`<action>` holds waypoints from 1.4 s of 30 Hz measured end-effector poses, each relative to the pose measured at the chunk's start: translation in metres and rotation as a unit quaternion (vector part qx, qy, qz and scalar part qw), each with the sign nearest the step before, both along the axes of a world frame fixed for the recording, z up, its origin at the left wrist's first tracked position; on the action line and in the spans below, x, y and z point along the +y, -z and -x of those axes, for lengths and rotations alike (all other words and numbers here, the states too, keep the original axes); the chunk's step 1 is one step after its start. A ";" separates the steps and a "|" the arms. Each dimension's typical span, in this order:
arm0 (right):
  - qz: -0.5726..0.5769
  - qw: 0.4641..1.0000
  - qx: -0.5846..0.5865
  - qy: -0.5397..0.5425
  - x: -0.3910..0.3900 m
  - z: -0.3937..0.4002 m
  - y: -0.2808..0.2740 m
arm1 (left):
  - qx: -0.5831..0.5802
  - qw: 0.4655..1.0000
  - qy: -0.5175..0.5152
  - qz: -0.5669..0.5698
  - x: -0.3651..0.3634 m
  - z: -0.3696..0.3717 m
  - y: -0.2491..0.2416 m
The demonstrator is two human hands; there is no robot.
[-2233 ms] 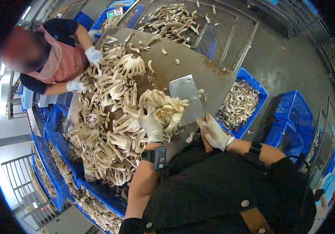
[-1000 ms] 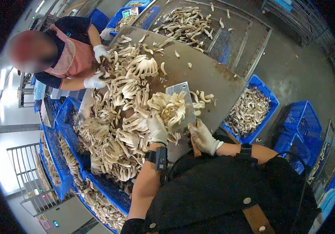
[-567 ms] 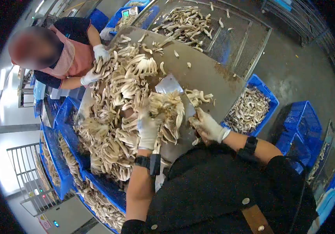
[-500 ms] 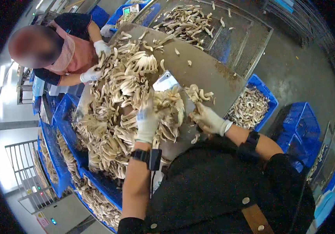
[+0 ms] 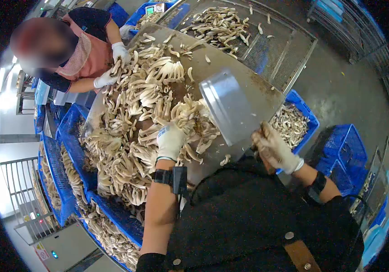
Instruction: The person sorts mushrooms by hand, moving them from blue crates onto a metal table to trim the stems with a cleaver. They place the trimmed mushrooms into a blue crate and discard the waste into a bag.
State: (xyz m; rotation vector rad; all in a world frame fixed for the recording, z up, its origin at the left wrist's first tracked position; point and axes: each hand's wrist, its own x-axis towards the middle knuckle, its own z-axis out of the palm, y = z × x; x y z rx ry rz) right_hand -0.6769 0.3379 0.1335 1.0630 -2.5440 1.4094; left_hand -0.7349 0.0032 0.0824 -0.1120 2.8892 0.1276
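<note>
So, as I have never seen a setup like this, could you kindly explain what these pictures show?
Of course. No robot is at work here: the hands at the centre are a person's own, in pale gloves. The view comes from a camera worn on that person's head, looking forward and down.

The right hand holds a cleaver, its broad blade slightly blurred above the table. The left hand is at a mushroom cluster; how firm its grip is, I cannot tell.

More mushrooms lie heaped on the table. Across it, a co-worker in gloves handles some too. A blue crate beyond the right hand holds mushroom pieces.
</note>
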 end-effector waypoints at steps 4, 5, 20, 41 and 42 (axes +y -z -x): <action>0.000 0.985 -0.160 0.057 -0.018 -0.027 0.050 | -0.076 0.997 -0.021 -0.014 0.005 -0.008 -0.002; 0.024 0.982 -0.179 0.049 -0.019 -0.028 0.057 | -0.094 0.996 -0.010 -0.005 0.003 -0.008 0.001; 0.048 0.925 -0.361 0.112 -0.089 -0.014 0.112 | 0.063 0.970 -0.101 -0.213 0.008 -0.045 0.044; -0.207 0.972 -0.108 0.002 0.015 0.054 0.118 | 0.011 0.992 0.127 -0.015 0.030 -0.065 0.093; -0.223 0.970 -0.097 -0.024 0.014 0.058 0.106 | 0.016 0.985 0.173 0.019 0.021 -0.059 0.071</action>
